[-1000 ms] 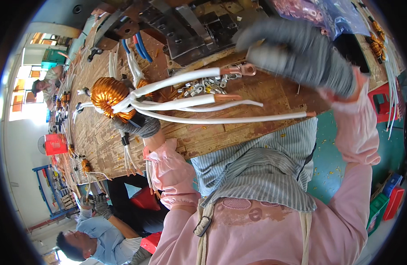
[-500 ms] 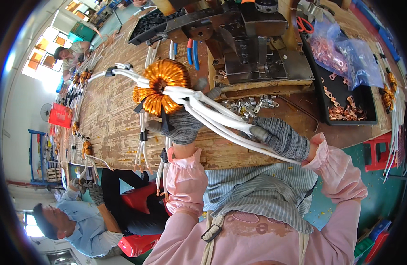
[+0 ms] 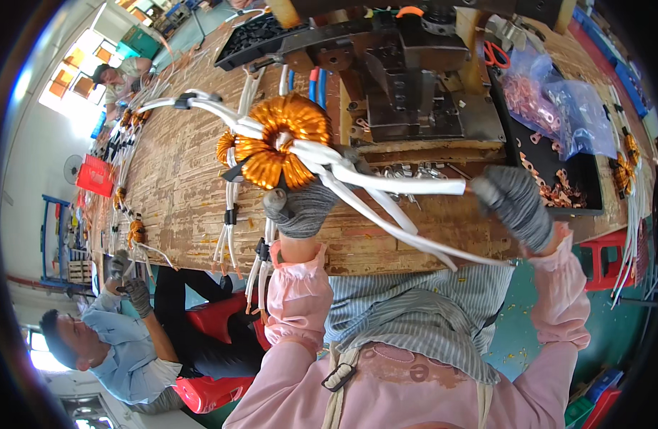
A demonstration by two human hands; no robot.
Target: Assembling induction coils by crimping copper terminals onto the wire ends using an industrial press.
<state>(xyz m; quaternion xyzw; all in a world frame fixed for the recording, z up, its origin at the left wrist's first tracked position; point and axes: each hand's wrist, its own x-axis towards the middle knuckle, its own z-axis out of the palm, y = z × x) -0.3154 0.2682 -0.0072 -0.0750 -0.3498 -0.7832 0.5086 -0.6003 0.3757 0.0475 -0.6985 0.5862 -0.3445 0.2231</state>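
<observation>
My left hand [image 3: 300,213], in a grey knit glove, is closed round the lower side of a copper-wound ring coil [image 3: 289,139] and holds it above the bench. Several white sleeved leads [image 3: 386,184] run from the coil's middle towards the right. My right hand [image 3: 518,207], gloved alike, is curled just beyond the end of the uppermost lead. Whether its fingers grip the bare tip there is too blurred to make out. More white leads with black tape [image 3: 182,101] leave the coil at the upper left.
A dark metal press [image 3: 414,93] stands behind the coil, with silver terminals [image 3: 414,171] before it. At the right a black tray [image 3: 593,179] holds copper lugs and plastic bags. Other coils [image 3: 136,230] lie along the left. A co-worker [image 3: 121,357] sits at the lower left.
My right hand has moved right and up, from along the lead bundle to the uppermost lead's end. The leads have spread apart. My left hand and the coil have shifted slightly right.
</observation>
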